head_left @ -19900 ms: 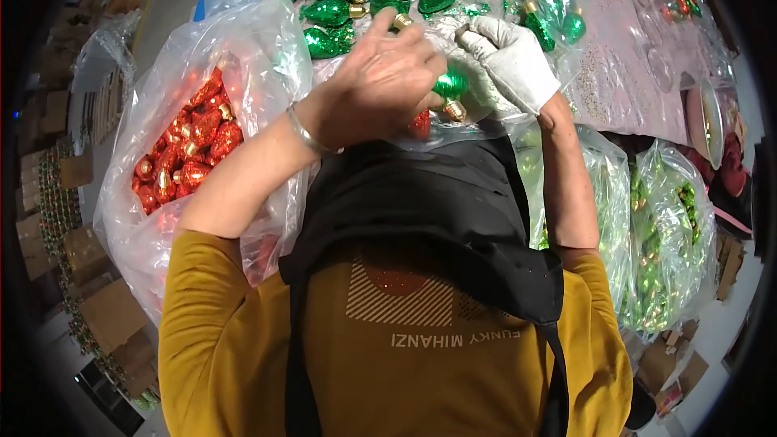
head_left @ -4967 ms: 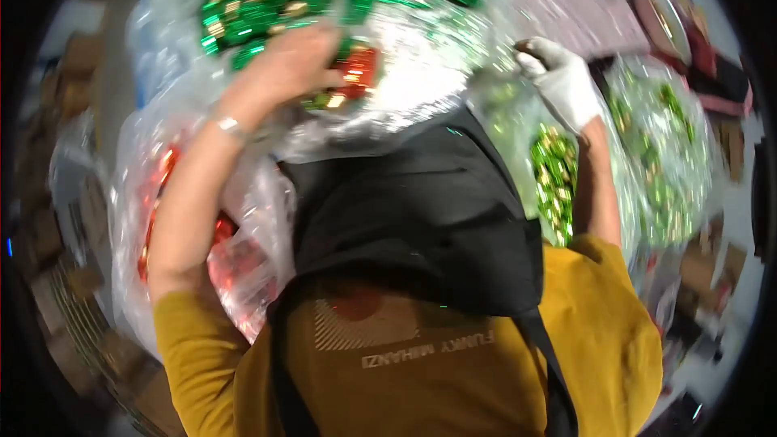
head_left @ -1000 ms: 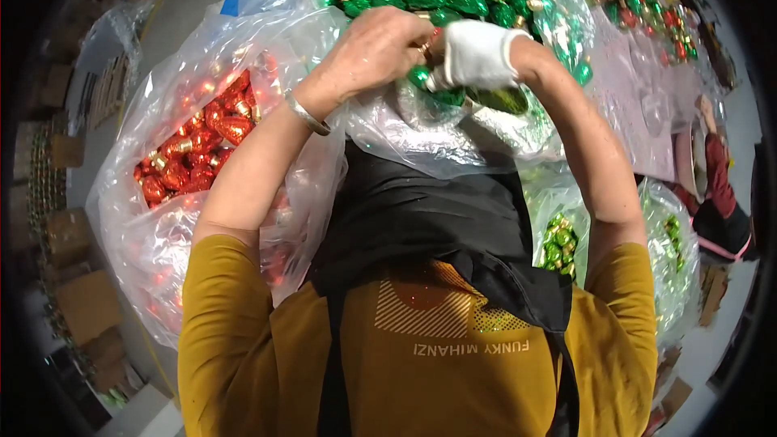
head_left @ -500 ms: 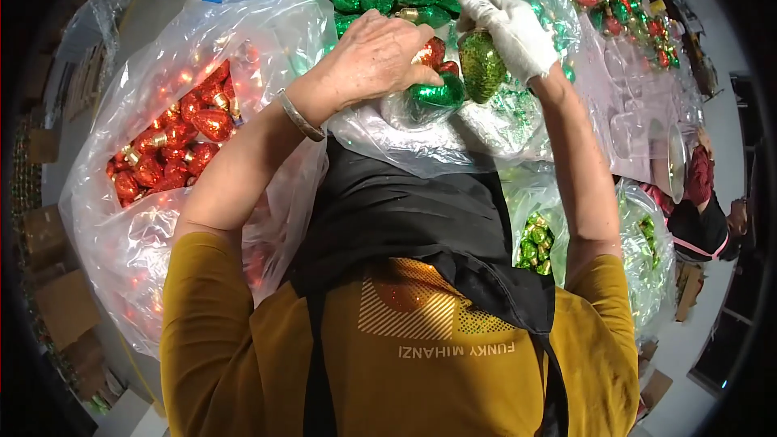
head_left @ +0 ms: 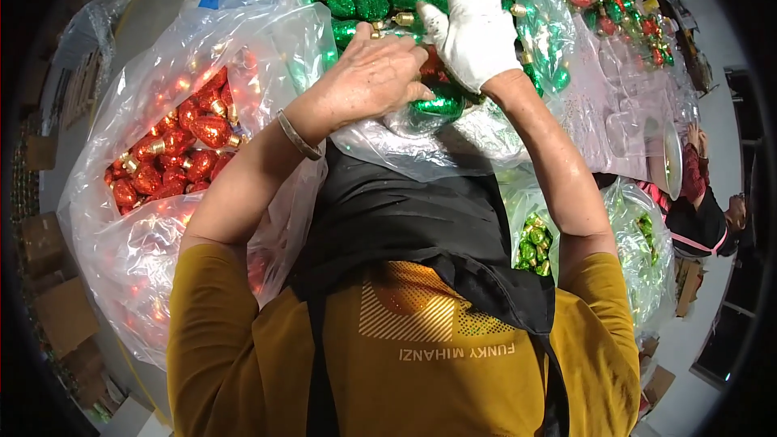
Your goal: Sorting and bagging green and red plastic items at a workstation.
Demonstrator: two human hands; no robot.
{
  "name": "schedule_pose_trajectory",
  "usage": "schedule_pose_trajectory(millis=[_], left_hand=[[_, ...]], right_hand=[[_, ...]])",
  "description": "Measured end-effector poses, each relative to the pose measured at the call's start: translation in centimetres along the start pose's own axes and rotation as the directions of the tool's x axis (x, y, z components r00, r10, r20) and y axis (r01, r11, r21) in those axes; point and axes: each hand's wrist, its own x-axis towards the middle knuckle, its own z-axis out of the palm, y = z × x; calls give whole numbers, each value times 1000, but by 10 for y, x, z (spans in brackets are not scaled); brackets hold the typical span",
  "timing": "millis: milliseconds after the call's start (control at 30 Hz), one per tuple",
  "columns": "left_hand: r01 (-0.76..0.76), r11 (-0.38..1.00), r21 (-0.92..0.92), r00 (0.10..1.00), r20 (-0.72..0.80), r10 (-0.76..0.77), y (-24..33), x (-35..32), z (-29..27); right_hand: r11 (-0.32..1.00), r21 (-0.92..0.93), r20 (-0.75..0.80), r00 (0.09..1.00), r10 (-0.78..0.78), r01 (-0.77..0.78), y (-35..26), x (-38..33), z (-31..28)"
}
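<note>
My bare left hand curls round the near left side of a clear plastic pack. Its thumb rests by a shiny green bulb ornament in the pack; a red glittery ornament shows behind it. My right hand, in a white glove, bends palm down over the pack's far right side. Its fingertips come close to the heap of green glitter bulb ornaments with gold caps. Whatever lies beneath the glove is hidden, and the lime-green ornament is out of sight.
At left, a big clear bag holds red bulb ornaments. A bag of lime-green ornaments sits low right, beside my forearm. Mixed red and green ornaments lie far right, and another person is at the right edge.
My right hand has moved left and turned palm down over the pack; the lime-green ornament it held is no longer visible. My left hand has stayed nearly in place.
</note>
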Motion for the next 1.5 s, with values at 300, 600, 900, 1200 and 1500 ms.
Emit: schedule_pose_trajectory(millis=[300, 600, 900, 1200, 1500], left_hand=[[79, 995, -59, 997, -12, -80, -5, 12, 4], [-95, 993, -72, 977, -200, 79, -8, 30, 9], [8, 975, -222, 999, -38, -17, -8, 6, 12], [67, 986, -150, 994, 92, -53, -19, 23, 7], [-13, 999, -32, 997, -76, 10, -3, 17, 8]], right_hand=[[977, -208, 56, 997, 55, -42, 6, 21, 18], [934, 352, -150, 981, 121, -62, 28, 11, -6], [901, 434, 59, 998, -16, -11, 34, -70, -37], [942, 336, 87, 996, -24, -6, 48, -45, -34], [994, 74, 64, 994, -85, 80, 33, -34, -28]])
